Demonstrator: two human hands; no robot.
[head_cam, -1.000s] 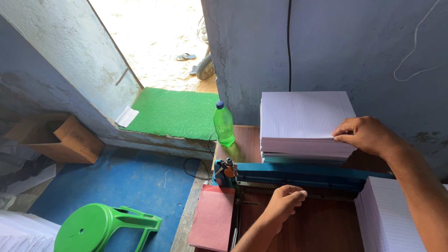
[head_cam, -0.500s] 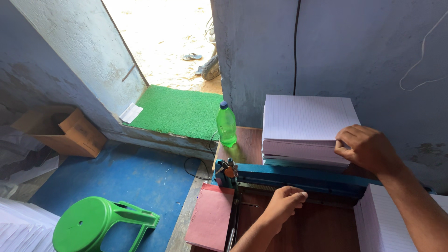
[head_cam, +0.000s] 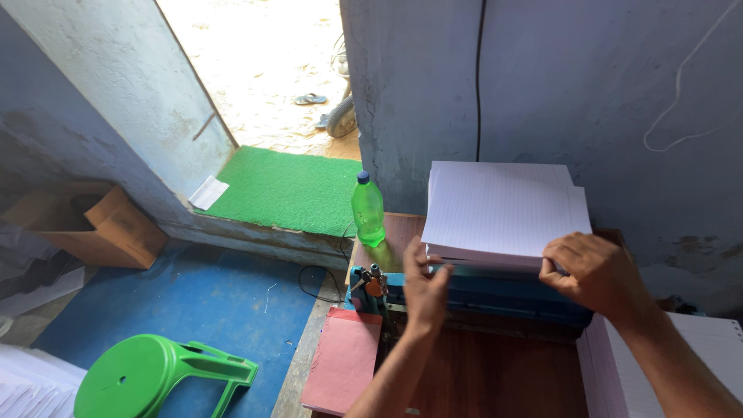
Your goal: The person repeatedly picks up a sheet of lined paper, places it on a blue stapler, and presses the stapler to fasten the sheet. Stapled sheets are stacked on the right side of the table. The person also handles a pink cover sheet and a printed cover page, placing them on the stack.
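Note:
A thick stack of white ruled paper [head_cam: 503,207] rests on a brown table behind a blue stapling machine [head_cam: 495,292]. My left hand [head_cam: 422,288] is raised with fingers spread, touching the stack's near left corner above the machine. My right hand [head_cam: 596,272] grips the stack's near right edge, fingers curled around several sheets. A green plastic bottle [head_cam: 368,210] with a blue cap stands just left of the stack.
Pink card sheets [head_cam: 344,368] lie at the table's left edge. Another white paper stack [head_cam: 720,348] sits at the right. On the blue floor are a tipped green stool [head_cam: 147,379] and a cardboard box [head_cam: 93,224]. A green mat [head_cam: 286,190] lies in the doorway.
My left hand has risen from the table surface to the stack's left corner. My right hand stays on the right edge. The camera has shifted slightly.

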